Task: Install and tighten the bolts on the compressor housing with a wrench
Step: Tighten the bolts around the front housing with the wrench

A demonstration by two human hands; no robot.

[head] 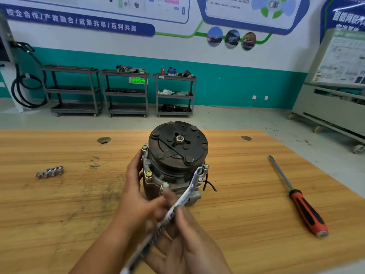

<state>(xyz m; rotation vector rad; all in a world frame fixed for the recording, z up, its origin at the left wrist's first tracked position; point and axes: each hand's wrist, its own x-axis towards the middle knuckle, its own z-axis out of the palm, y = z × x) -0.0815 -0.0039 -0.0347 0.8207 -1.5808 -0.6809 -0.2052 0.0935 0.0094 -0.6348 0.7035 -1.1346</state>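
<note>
Silver metal wrench (185, 194) is held in the right hand (189, 240), ring end against the grey compressor housing (156, 179), which the left hand (136, 194) grips.

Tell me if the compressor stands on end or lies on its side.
On end: the compressor rests on the table with its round pulley face pointing up, gripped by the left hand.

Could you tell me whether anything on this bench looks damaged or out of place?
Two black wires stick out loose from the right side of the compressor, ends free, beside the wrench head. Dark smudges stain the wooden table. Nothing else stands out.
</note>
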